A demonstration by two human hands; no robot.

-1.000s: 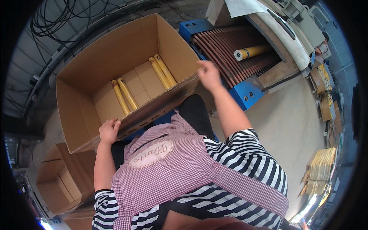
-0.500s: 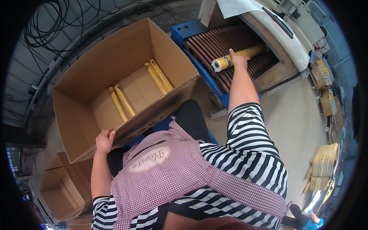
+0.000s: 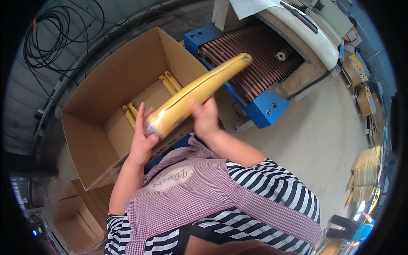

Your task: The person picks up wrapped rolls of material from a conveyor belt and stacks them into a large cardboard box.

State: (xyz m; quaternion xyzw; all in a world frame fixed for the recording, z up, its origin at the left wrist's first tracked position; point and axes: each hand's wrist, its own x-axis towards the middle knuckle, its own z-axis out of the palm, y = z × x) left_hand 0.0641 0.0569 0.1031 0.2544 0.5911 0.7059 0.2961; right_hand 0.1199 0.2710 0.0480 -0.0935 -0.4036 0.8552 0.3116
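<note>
Grey floor (image 3: 308,140) spans three o'clock; left hand (image 3: 141,142) and right hand (image 3: 207,119) grip a film-wrapped yellow cylinder (image 3: 191,97), a transfer apparently in hand; the next move needs steadiness.

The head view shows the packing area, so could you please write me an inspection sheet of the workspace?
Surface: brown rollers in a blue frame; the end of another tube shows on them.
Things: a long yellow tube is held up at a slant; four more yellow tubes show inside the large open carton.
Clutter: a smaller open carton at lower left; a stack of yellowish sheets at right.
Hands: right hand grips the long tube; left hand is at its near end, grip unclear.
Cables: black cables, coiled at upper left.
Surroundings: grey floor; white sheet beyond the rollers.
</note>
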